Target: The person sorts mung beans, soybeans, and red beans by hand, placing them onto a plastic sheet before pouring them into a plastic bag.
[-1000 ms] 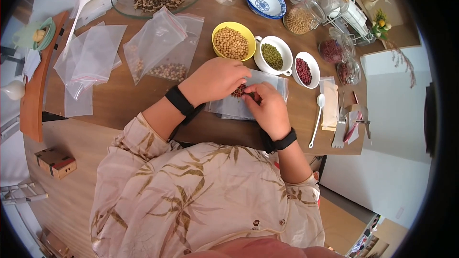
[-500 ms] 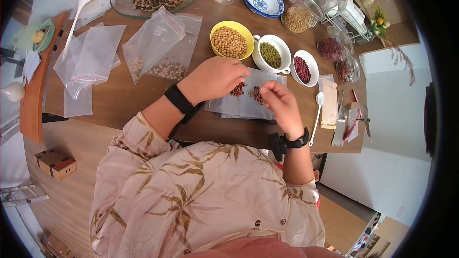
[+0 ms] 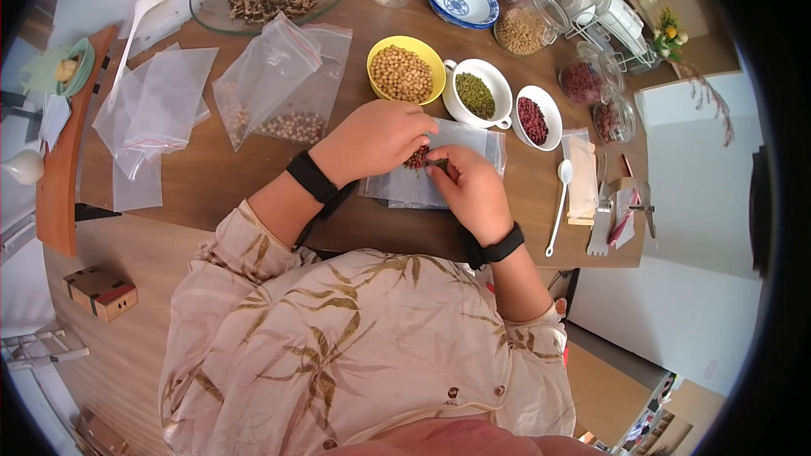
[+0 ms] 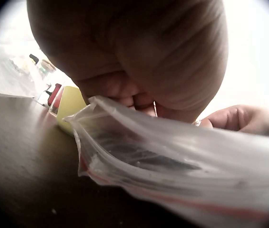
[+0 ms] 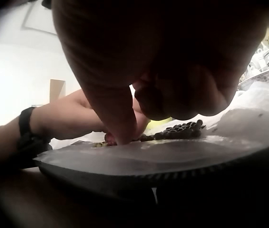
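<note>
A small pile of mixed red and green beans (image 3: 415, 158) lies on a clear zip bag (image 3: 483, 143) on the table. My left hand (image 3: 378, 139) arches over the pile's left side, fingers bent down, its thumb hidden. In the left wrist view, the bag's red-striped edge (image 4: 139, 190) rises below the palm. From the right, my right hand (image 3: 475, 190) reaches in with thumb and index finger right at the pile. It mostly covers a second, smaller group of beans (image 3: 443, 165). The right wrist view shows the thumb lowered beside dark beans (image 5: 179, 131); I cannot tell whether any are pinched.
Behind the hands stand a yellow bowl of chickpeas (image 3: 401, 74), a white bowl of green beans (image 3: 475, 95) and one of red beans (image 3: 533, 118). Zip bags (image 3: 165, 101) lie left. A white spoon (image 3: 558, 207) and a paper packet (image 3: 581, 181) lie right.
Half a second ago my right hand was lifted to the right, showing the second bean group. It has come back left and down to the first pile. My left hand has barely moved.
</note>
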Action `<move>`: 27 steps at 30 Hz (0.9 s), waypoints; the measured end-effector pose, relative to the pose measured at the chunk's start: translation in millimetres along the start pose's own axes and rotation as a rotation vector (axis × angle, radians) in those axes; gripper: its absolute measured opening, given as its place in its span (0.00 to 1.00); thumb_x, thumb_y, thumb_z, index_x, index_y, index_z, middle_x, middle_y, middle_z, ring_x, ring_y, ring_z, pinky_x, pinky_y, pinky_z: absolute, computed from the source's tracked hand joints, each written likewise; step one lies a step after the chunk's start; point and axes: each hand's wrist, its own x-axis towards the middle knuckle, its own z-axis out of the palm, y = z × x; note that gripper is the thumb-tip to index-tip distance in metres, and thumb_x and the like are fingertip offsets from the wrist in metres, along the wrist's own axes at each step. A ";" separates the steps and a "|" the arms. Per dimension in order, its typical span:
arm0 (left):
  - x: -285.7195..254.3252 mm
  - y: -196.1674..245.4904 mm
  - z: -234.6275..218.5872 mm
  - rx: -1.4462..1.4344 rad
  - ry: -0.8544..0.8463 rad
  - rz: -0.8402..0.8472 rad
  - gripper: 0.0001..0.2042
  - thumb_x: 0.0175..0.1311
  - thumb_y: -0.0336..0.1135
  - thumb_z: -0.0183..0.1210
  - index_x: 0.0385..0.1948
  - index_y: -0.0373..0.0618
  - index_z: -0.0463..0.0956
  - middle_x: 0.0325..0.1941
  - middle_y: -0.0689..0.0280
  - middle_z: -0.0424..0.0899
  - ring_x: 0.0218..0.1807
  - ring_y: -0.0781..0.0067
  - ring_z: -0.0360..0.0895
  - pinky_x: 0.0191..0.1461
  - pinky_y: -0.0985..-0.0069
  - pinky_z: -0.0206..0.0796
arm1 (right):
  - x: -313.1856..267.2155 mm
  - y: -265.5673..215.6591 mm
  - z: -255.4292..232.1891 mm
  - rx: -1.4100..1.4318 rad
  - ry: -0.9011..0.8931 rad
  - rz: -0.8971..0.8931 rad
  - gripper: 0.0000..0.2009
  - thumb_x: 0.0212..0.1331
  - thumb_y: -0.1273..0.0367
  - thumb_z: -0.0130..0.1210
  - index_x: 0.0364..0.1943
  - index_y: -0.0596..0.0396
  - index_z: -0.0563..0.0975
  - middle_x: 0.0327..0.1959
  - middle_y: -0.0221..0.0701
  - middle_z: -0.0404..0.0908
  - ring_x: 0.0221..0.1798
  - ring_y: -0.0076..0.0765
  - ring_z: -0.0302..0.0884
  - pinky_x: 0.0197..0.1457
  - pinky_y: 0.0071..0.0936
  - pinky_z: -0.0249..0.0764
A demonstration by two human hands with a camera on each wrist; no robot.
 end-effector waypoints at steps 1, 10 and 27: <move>0.0 -0.5 0.3 -0.004 0.003 0.009 0.09 0.74 0.32 0.65 0.51 0.44 0.86 0.46 0.58 0.89 0.50 0.48 0.87 0.54 0.55 0.79 | 1.2 -1.0 0.9 0.000 -0.002 -0.001 0.09 0.67 0.71 0.68 0.50 0.53 0.87 0.38 0.42 0.87 0.37 0.51 0.85 0.42 0.45 0.80; -1.0 -0.6 0.5 -0.001 0.005 0.009 0.09 0.74 0.33 0.66 0.51 0.44 0.86 0.46 0.59 0.88 0.50 0.49 0.87 0.54 0.55 0.78 | -2.1 18.0 -10.7 0.269 -0.083 0.174 0.05 0.75 0.71 0.61 0.48 0.55 0.84 0.37 0.34 0.87 0.39 0.35 0.87 0.41 0.37 0.79; -0.7 0.8 0.3 0.007 0.008 0.010 0.09 0.74 0.33 0.66 0.51 0.44 0.86 0.45 0.59 0.88 0.49 0.49 0.87 0.53 0.55 0.78 | -4.1 -0.8 -3.2 0.079 -0.055 0.033 0.07 0.68 0.70 0.71 0.45 0.54 0.87 0.33 0.35 0.78 0.32 0.35 0.77 0.38 0.35 0.75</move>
